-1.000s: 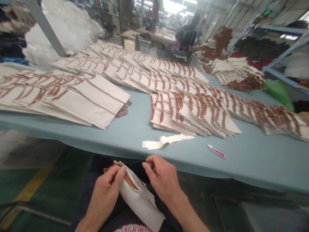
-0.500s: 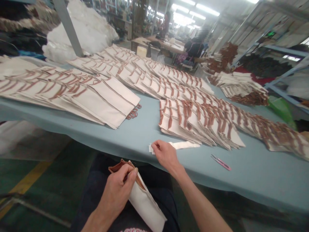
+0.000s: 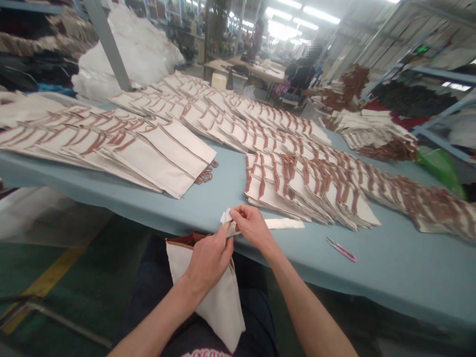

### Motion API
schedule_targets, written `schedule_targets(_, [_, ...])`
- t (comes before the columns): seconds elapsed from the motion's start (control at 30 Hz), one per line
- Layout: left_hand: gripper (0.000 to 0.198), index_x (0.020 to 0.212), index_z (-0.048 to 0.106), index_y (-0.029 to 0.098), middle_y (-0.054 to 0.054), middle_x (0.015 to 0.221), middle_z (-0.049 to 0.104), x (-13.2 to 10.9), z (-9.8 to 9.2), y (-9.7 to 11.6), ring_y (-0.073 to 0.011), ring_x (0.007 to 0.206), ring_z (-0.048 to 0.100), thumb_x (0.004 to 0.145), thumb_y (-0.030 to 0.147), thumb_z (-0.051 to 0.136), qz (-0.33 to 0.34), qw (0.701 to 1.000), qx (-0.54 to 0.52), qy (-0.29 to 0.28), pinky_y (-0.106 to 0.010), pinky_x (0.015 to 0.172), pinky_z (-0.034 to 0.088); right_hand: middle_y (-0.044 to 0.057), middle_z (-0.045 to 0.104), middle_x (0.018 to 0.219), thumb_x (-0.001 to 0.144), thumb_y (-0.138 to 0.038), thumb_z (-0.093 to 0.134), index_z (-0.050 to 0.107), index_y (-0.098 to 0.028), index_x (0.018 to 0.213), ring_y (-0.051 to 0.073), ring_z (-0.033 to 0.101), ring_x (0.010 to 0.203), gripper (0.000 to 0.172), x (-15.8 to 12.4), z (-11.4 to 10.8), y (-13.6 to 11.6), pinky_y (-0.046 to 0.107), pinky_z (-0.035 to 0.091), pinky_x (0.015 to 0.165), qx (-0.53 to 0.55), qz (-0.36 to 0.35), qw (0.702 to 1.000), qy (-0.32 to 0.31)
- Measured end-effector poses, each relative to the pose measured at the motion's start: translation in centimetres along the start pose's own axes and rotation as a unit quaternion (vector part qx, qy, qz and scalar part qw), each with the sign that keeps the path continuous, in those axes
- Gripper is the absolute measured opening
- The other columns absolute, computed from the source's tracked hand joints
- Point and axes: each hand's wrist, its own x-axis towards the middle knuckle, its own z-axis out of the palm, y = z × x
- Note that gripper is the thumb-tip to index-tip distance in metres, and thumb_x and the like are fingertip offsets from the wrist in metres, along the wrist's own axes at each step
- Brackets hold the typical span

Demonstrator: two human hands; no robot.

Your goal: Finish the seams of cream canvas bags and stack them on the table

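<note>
From my remote seat: beyond the edge of a blue table, a cream bag hangs above the lap, gripped at its rim by the left hand — up since the earlier frame, now meeting the right hand, fingers pinched on a white strip. Red shirt lettering, cropped, defeats me.

On my table, tape strip and thread snips are both in front of the fanned bag stack, snips further right. Some loops lie left of the stack, another bag batch just past them. Long bag rows run behind the stack, and the bag in my left hand is down front-left of it.
</note>
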Motion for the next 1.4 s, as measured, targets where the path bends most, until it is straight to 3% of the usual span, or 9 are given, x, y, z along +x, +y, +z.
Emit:
schedule_targets(0.23, [0.051,0.157,0.042,0.007,-0.021,0.099,0.082,1.1,1.5,-0.3,-0.0372,0.092,0.081,0.109,0.023,0.04,-0.023,0.995,0.079,-0.058,-0.043,0.079,0.06,-0.003,0.061,0.062,0.09,-0.043,0.058,0.062,-0.022,0.074,0.016,0.055,0.06,0.027,-0.5,-1.6,1.5,0.026,0.041,0.058,0.024,0.007,0.997,0.076])
schedule_targets(0.47, [0.054,0.16,0.037,0.009,-0.017,0.106,0.082,0.6,0.6,-0.8,-0.0317,0.101,0.08,0.109,0.028,0.041,-0.012,0.994,0.09,-0.054,-0.037,0.085,0.058,0.001,0.066,0.069,0.095,-0.054,0.047,0.057,-0.022,0.085,0.017,0.06,0.062,0.035,-1.3,-4.1,2.7,0.027,0.048,0.054,0.133,0.015,0.979,0.154])
schedule_targets(0.63, [0.061,0.164,0.028,0.008,-0.016,0.097,0.083,0.4,-0.3,1.5,-0.0296,0.091,0.081,0.109,0.029,0.039,-0.004,0.994,0.102,-0.033,-0.033,0.078,0.058,0.0,0.067,0.07,0.093,-0.052,0.054,0.058,-0.022,0.082,0.019,0.065,0.067,0.033,-2.1,-3.4,2.8,0.026,0.053,0.054,0.191,0.009,0.969,0.157])
schedule_targets(0.8, [0.055,0.159,0.041,0.009,-0.019,0.099,0.082,2.3,0.9,3.1,-0.0312,0.093,0.08,0.105,0.02,0.041,0.022,0.985,0.153,-0.079,-0.036,0.081,0.059,0.001,0.07,0.079,0.092,-0.052,0.06,0.061,-0.021,0.081,0.016,0.063,0.069,0.032,-2.3,-4.1,2.4,0.024,0.054,0.054,0.248,-0.009,0.949,0.194])
schedule_targets(0.97, [0.061,0.163,0.035,0.009,-0.021,0.095,0.081,2.7,0.9,2.4,-0.0356,0.09,0.08,0.103,0.017,0.042,0.024,0.978,0.182,-0.103,-0.042,0.079,0.06,0.007,0.078,0.099,0.089,-0.053,0.062,0.063,-0.021,0.094,0.02,0.074,0.086,0.032,-2.6,-8.3,2.5,0.02,0.053,0.047,0.348,-0.008,0.898,0.269])
schedule_targets(1.1, [0.067,0.166,0.026,0.006,-0.022,0.093,0.081,2.2,1.2,2.1,-0.0376,0.088,0.081,0.102,0.014,0.043,0.045,0.972,0.196,-0.121,-0.046,0.078,0.062,0.007,0.08,0.098,0.089,-0.046,0.061,0.059,-0.022,0.093,0.021,0.077,0.093,0.024,-1.8,-12.2,3.2,0.017,0.053,0.045,0.43,0.001,0.84,0.331])
schedule_targets(1.23, [0.07,0.167,0.021,0.002,-0.023,0.089,0.081,2.1,1.9,1.8,-0.0395,0.084,0.081,0.101,0.011,0.044,0.053,0.97,0.203,-0.12,-0.048,0.075,0.063,-0.002,0.071,0.072,0.09,-0.026,0.059,0.056,-0.021,0.084,0.011,0.069,0.061,0.009,-1.1,-15.7,3.9,0.012,0.046,0.038,0.488,0.025,0.792,0.367])
schedule_targets(1.4, [0.075,0.168,0.019,0.007,-0.021,0.088,0.081,2.1,2.6,1.5,-0.0365,0.084,0.081,0.099,0.009,0.047,0.054,0.972,0.201,-0.108,-0.044,0.076,0.063,-0.012,0.046,0.053,0.097,-0.01,0.052,0.047,-0.02,0.072,0.002,0.038,0.035,0.027,-2.1,-20.2,4.8,0.008,0.033,0.032,0.528,0.052,0.751,0.393])
